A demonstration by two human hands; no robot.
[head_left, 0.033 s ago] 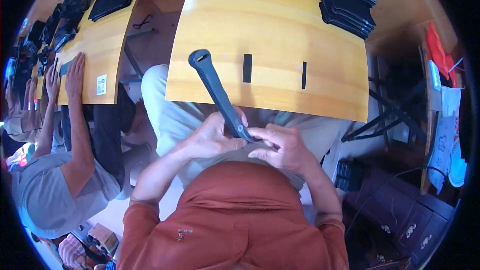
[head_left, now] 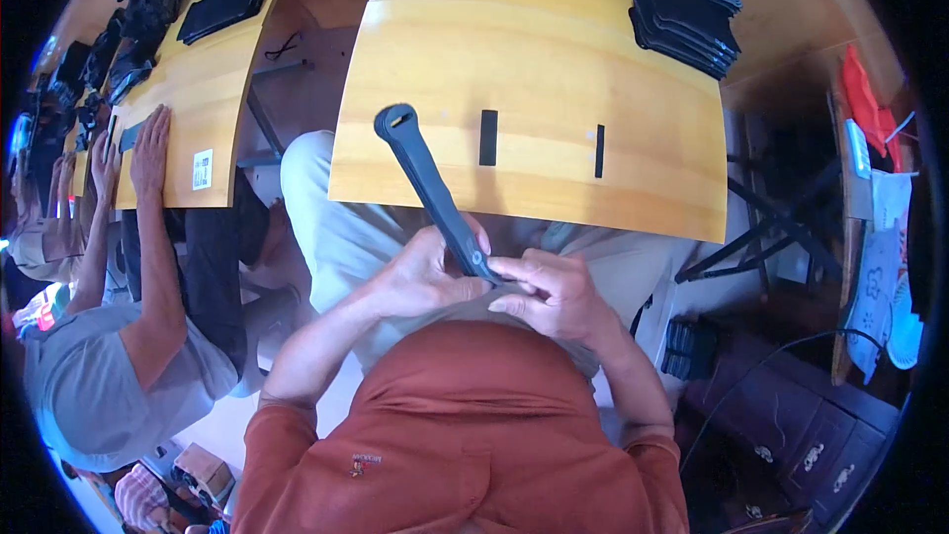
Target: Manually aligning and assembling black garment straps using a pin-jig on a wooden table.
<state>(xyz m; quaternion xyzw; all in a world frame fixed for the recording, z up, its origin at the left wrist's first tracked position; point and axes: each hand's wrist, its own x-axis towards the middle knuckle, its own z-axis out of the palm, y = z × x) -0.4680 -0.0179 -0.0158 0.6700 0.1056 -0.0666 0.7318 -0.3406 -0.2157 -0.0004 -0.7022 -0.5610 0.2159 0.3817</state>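
While both forearms angle inward over the lap, with elbows bent and spread, the left hand [head_left: 432, 272] wraps its fingers around the lower part of a dark strap bundle [head_left: 430, 183], its thumb lying across toward the right hand [head_left: 551, 287]. The bundle leans up and to the left from between the hands, its rounded, slotted end appearing against the near part of the wooden table [head_left: 534, 40]. The right hand curls in, index finger and thumb at the bundle's lower end; whether they pinch it, I cannot tell. That lower tip is mostly hidden, as are the left fingers behind the straps. The dark stack [head_left: 682, 15] is cut off above.
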